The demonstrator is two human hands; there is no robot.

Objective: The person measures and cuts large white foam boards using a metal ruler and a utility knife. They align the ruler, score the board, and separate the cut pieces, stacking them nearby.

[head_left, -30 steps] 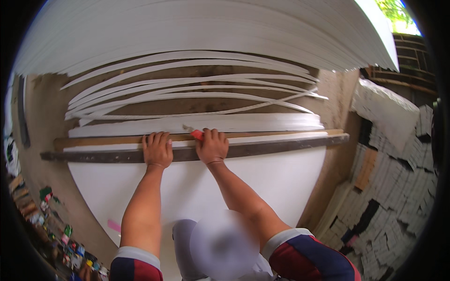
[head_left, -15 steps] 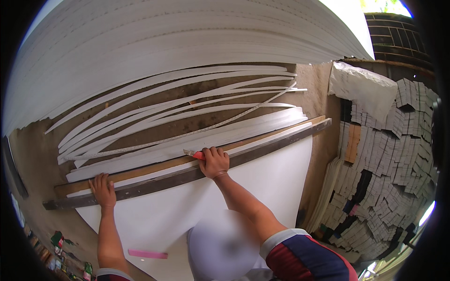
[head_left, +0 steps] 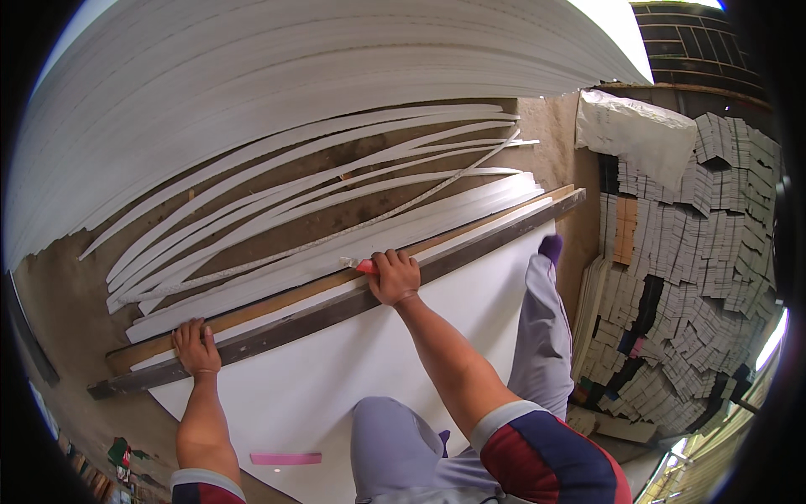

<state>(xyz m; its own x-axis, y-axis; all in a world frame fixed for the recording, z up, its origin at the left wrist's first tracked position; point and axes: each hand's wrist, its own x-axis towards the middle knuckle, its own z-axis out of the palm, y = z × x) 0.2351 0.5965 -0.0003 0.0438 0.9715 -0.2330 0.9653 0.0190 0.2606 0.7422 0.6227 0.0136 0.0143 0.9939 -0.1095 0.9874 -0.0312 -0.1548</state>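
Item: small red-handled cutting knife (head_left: 363, 265), lying against the upper edge of a long dark flat straightedge bar (head_left: 336, 309), roughly at the bar's middle. Only the red grip and a pale tip show; the rest is hidden under the fingers.

Right hand (head_left: 395, 275): closed around the knife, knuckles over the bar, apparently so the blade runs along the bar's edge.

Left hand (head_left: 196, 347): empty, flat, fingers spread on the bar near its left end, well apart from the right; it looks to be pinning the bar down.

Beneath: large white sheet (head_left: 353, 370) spread on the ground, the bar crossing it on a diagonal. A light wooden strip (head_left: 252, 309) lies just beside the bar on its far side.

Beyond: many long narrow white strips (head_left: 277, 210), loosely curved, scattered on bare dirt; farther off, a tall stack of white sheets (head_left: 294, 76).

Near side: person's grey-trousered legs (head_left: 537, 336) on the sheet, a purple sock at the far foot; small pink flat strip (head_left: 285, 459) on the sheet.

Right margin: heaps of small folded cardboard pieces (head_left: 697, 277), a white sack (head_left: 638, 130) above them.
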